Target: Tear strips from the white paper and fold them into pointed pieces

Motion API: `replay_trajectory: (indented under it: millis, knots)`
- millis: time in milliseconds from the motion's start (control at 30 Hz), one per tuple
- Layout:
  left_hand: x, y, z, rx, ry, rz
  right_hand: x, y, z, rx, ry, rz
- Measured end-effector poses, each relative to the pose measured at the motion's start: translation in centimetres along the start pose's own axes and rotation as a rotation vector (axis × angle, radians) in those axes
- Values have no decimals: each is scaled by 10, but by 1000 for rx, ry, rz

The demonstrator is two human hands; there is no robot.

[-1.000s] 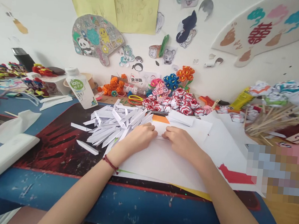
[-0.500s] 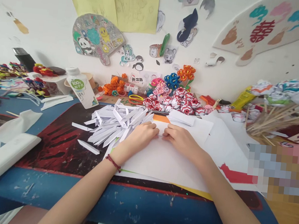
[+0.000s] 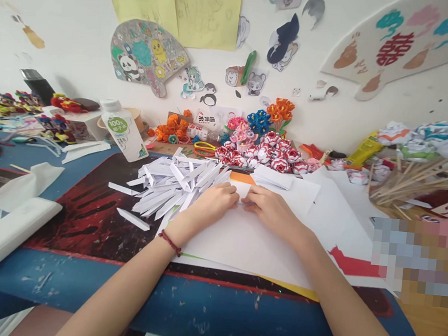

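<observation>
A small white piece of paper (image 3: 241,190) lies between my hands, over the large white sheets (image 3: 236,243). My left hand (image 3: 219,202) is closed at its left side, fingertips bent down on it. From the right, my right hand (image 3: 263,206) grips the same piece with curled fingers and thumb; the fingertips of both hands are partly hidden. Close to my left hand lies a heap of folded white paper strips (image 3: 166,189). A stack of small white paper pieces (image 3: 273,177) and an orange paper (image 3: 242,178) lie just beyond my hands.
A white bottle (image 3: 123,131) stands behind the heap. Paper flowers (image 3: 277,152) line the back by the wall. At left lies a long white case (image 3: 6,242). Red paper (image 3: 353,262) and a bundle of sticks with paper flowers (image 3: 417,176) are at right.
My right hand has shifted slightly left, closer to my left hand. Both hands keep hold of the small paper. The view has tilted a little.
</observation>
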State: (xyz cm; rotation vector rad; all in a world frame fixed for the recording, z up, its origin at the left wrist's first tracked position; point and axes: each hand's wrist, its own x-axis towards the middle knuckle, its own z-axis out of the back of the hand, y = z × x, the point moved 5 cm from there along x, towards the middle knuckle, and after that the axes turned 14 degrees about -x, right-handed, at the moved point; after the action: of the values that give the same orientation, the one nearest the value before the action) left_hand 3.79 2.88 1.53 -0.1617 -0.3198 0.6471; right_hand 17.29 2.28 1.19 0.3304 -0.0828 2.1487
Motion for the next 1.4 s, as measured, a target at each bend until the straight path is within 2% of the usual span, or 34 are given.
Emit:
replay_trajectory:
  millis: [200, 433, 867, 1033, 1233, 1400]
  knots:
    - [-1, -5, 2, 27, 28, -11, 0, 4, 1, -123, 25, 10]
    - [-1, -5, 0, 90, 62, 24, 0, 5, 3, -279, 70, -63]
    - [-3, -1, 3, 170, 48, 20, -2, 4, 10, -349, 113, -165]
    - [0, 1, 1, 149, -15, 90, -2, 1, 8, -324, 104, -169]
    - [4, 7, -3, 63, -161, 177, 0, -5, 1, -222, 21, -230]
    - [5, 9, -7, 62, -159, 181, 0, -8, 0, -106, -35, -223]
